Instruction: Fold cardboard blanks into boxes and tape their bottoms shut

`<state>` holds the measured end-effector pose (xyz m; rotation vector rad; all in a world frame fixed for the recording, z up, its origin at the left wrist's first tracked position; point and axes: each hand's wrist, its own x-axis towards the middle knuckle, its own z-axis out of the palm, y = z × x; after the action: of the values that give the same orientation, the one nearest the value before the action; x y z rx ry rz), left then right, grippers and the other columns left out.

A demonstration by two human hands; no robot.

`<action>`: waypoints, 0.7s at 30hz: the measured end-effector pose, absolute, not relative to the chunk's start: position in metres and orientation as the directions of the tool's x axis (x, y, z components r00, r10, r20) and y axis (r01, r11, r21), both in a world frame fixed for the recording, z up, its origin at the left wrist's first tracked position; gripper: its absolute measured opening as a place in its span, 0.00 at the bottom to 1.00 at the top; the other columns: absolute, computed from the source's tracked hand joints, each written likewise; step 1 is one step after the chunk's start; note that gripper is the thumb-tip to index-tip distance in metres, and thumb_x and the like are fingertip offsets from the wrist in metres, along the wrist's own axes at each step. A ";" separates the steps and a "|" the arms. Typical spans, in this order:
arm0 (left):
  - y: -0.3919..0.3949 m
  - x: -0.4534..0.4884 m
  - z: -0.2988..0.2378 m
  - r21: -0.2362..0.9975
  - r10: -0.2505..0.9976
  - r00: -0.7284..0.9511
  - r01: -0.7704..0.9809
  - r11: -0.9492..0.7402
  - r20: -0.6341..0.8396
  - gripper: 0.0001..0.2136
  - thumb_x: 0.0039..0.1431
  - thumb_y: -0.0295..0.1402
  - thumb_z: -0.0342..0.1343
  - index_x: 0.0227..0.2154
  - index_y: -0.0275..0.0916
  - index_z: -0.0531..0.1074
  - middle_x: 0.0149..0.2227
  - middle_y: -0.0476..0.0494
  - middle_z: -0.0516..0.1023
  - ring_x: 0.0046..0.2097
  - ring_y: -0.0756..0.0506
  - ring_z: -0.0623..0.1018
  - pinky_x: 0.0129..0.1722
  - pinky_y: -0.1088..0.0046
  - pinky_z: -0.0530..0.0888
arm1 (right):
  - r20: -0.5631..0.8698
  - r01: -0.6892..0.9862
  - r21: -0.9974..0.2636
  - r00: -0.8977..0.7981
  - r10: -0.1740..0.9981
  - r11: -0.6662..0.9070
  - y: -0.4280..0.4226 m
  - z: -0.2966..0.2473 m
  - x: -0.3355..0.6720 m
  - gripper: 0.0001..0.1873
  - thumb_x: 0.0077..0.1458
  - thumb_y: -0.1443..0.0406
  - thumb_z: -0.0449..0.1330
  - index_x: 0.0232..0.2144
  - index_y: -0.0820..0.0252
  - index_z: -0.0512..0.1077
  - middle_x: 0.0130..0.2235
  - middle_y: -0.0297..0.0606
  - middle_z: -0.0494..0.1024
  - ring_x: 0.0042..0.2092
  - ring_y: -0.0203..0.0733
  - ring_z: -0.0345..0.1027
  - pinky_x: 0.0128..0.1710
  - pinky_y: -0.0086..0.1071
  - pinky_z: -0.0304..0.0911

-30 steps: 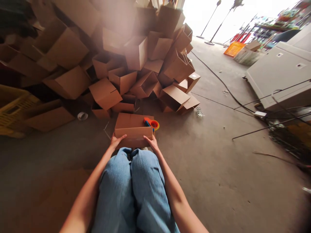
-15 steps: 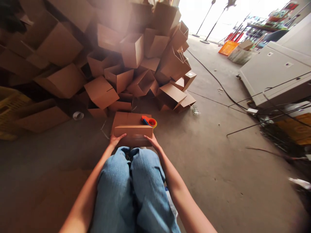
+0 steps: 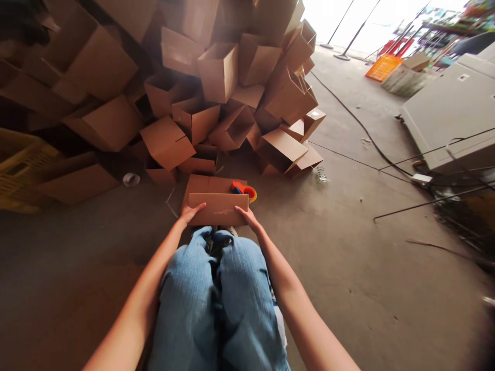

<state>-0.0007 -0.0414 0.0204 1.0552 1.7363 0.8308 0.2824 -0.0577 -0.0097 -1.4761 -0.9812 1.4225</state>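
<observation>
Hands, two of them, clamp a single cardboard box [image 3: 218, 208] on the concrete floor just ahead of the person's denim-clad knees [image 3: 216, 288]. The left hand [image 3: 192, 212] closes on the left end of the near panel and the right hand [image 3: 247, 217] on the right end, with fingers laid over the board and the box held between them. One red, orange and blue tape dispenser [image 3: 245, 190] sits on the box top just beyond the right hand. One white tape roll [image 3: 131, 179] lies on the floor, out past the left hand. Further beyond the grip rises a heap of empty cartons [image 3: 216, 77], too many to count. There are two crates: a yellow crate [image 3: 19, 165] far off to the left of the grip and an orange crate [image 3: 382, 67] far beyond it to the right. One grey cabinet [image 3: 448, 113] stands well off to the right. Compared with half a second ago, both hands keep the same ends of the box and the dispenser remains on its far right corner, while the knees have parted slightly.
</observation>
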 end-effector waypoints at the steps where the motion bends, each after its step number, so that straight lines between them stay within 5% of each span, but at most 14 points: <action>1: -0.038 -0.001 0.021 0.861 0.906 -0.224 0.295 0.414 -0.358 0.27 0.44 0.45 0.72 0.46 0.37 0.75 0.52 0.31 0.80 0.62 0.33 0.73 0.61 0.58 0.69 | -0.337 -0.011 -0.941 0.055 0.940 -0.337 -0.056 -0.009 0.283 0.29 0.47 0.53 0.69 0.50 0.58 0.76 0.51 0.45 0.81 0.53 0.55 0.75 0.56 0.47 0.69; 11: -0.035 0.006 0.029 0.872 0.900 -0.249 0.254 0.418 -0.359 0.29 0.47 0.43 0.71 0.50 0.35 0.74 0.54 0.30 0.79 0.60 0.35 0.75 0.61 0.59 0.70 | -0.258 0.069 -0.958 0.207 0.944 -0.277 -0.059 -0.015 0.275 0.45 0.42 0.46 0.69 0.61 0.55 0.67 0.55 0.43 0.78 0.56 0.51 0.72 0.58 0.45 0.66; 21: -0.053 -0.003 0.030 0.887 0.905 -0.234 0.223 0.405 -0.354 0.31 0.45 0.42 0.73 0.52 0.36 0.73 0.55 0.32 0.79 0.62 0.35 0.74 0.62 0.61 0.69 | -0.252 0.141 -0.946 0.248 0.935 -0.292 -0.066 -0.030 0.271 0.44 0.43 0.48 0.70 0.61 0.55 0.66 0.56 0.44 0.77 0.55 0.50 0.73 0.56 0.43 0.68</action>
<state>-0.0033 -0.0526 0.0303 0.9948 1.7066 0.8957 0.2709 -0.0662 -0.0304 -1.6455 -1.0153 1.1408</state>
